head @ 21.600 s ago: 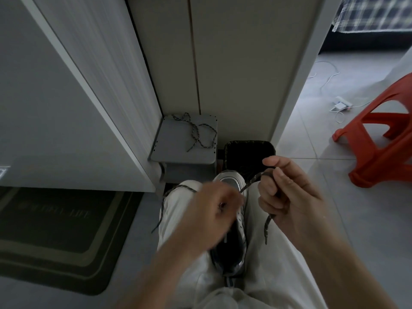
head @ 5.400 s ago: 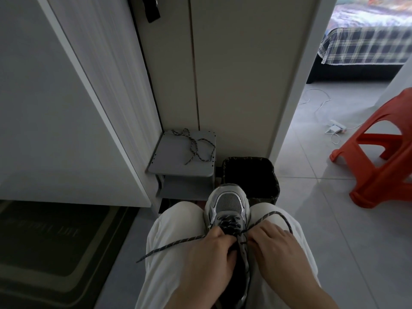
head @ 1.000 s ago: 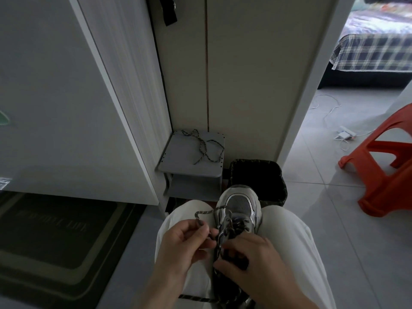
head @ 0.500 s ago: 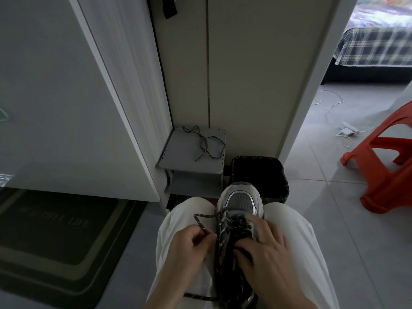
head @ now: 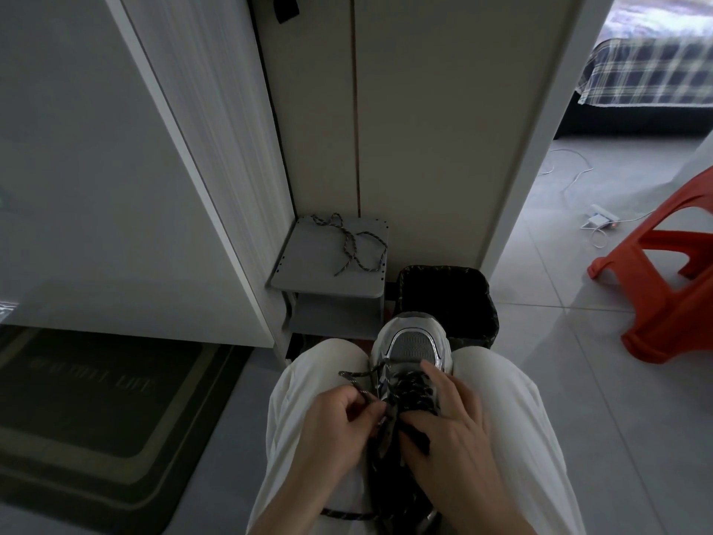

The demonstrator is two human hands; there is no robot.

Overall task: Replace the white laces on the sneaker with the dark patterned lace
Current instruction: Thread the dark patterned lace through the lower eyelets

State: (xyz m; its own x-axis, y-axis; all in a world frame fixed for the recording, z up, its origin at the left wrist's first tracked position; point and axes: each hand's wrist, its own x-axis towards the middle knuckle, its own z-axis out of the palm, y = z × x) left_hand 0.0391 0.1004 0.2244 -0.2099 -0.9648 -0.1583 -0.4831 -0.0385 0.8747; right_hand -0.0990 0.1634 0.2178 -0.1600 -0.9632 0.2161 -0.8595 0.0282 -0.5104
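A silver and grey sneaker (head: pixel 412 343) rests toe-forward between my knees in white trousers. A dark patterned lace (head: pixel 409 388) criss-crosses its eyelets. My left hand (head: pixel 335 430) pinches one end of this lace at the sneaker's left side, and a loop of it arcs over my left knee. My right hand (head: pixel 451 434) lies flat on the tongue and laces, fingers spread, pressing the sneaker down. Another stretch of lace crosses my lap near the bottom edge. A second patterned lace (head: pixel 357 244) lies loose on a small grey shelf.
The small grey shelf (head: pixel 308 272) stands against a cabinet ahead. A black bin (head: pixel 447 299) sits right beyond the sneaker's toe. An orange plastic stool (head: pixel 663 279) is at the right, a dark doormat (head: pixel 96 411) at the left. A charger with cables (head: pixel 600 220) lies on the tiled floor.
My left hand has drawn the lace end in closer to the sneaker's eyelets, shrinking the loop. My right hand has slid forward and flattened over the laces.
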